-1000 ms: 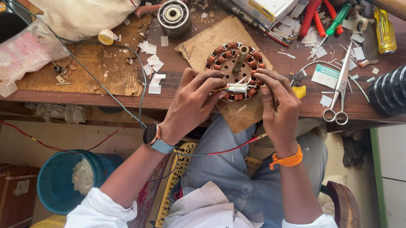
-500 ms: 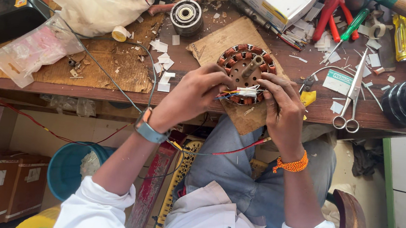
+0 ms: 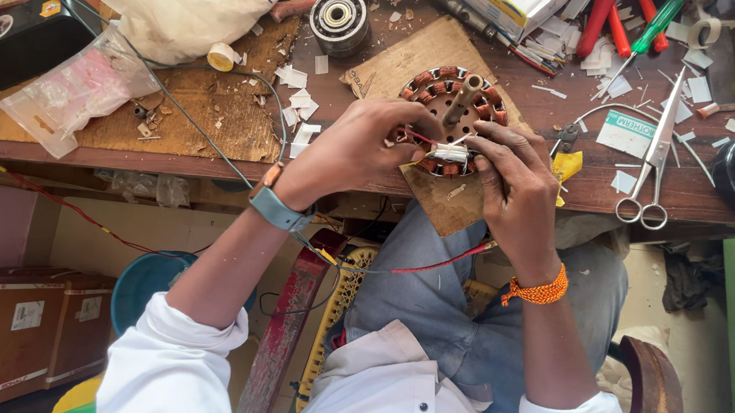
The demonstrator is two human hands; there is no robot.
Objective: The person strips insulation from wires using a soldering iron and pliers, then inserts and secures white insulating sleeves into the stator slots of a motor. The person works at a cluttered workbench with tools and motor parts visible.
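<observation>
Both hands have kept to the same spot since the earlier frames, fingers shifting slightly on the near rim of the stator (image 3: 450,115). Nearest the stator's near edge, the left hand (image 3: 357,149), a blue-grey watch on its wrist, curls its fingers shut on the coils, pinching a small white slip (image 3: 451,152). Beside it the right hand (image 3: 516,181), an orange thread at the wrist, closes on that same slip from the other side. Under the stator lies a cardboard sheet (image 3: 420,53) on the wooden workbench (image 3: 697,191). Right of the stator rest scissors (image 3: 654,164); beyond it to the left stands a round bearing hub (image 3: 339,20), and beyond it to the right lie red-handled pliers (image 3: 601,17).
</observation>
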